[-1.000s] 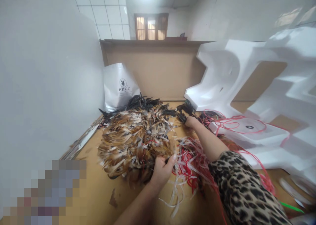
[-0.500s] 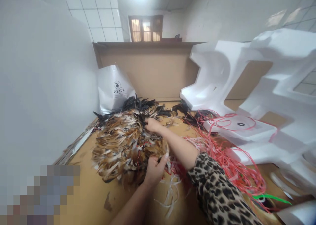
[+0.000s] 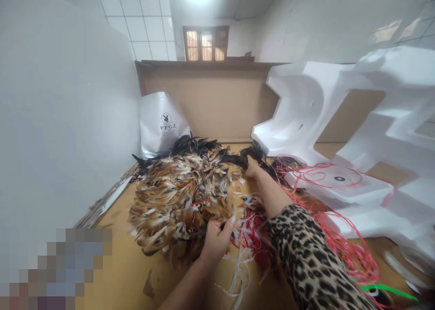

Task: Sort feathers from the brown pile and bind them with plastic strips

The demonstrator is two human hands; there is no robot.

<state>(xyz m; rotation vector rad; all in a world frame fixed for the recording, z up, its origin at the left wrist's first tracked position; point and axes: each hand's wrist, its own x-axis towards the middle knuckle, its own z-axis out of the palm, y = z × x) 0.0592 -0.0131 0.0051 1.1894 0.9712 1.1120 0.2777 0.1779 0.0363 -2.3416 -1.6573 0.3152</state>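
A wide mass of brown, white and dark feathers [image 3: 170, 192] lies on the brown work surface [image 3: 118, 264], with some red string among it. At its near right edge, my left hand [image 3: 217, 237] is closed on brown feathers, thumb upward. My right hand [image 3: 252, 169] is farther off, right of the mass, its fingers drawn together at black feathers [image 3: 254, 152]; the fingertips are partly hidden. Red and white plastic strings [image 3: 248, 233] lie in a tangle beside my left hand, below my right forearm.
A silver-white bag [image 3: 163, 128] stands behind the feathers. White foam packing pieces [image 3: 295, 106] fill the right, with pink-red string [image 3: 356, 251] and a green strip [image 3: 390, 291] near them. Cardboard [image 3: 217, 101] walls the back; a pale panel [image 3: 68, 119] rises on the left.
My right hand has moved right, from the feather mass to the black feathers beside it. My left hand stays at the near edge. The view has shifted slightly.
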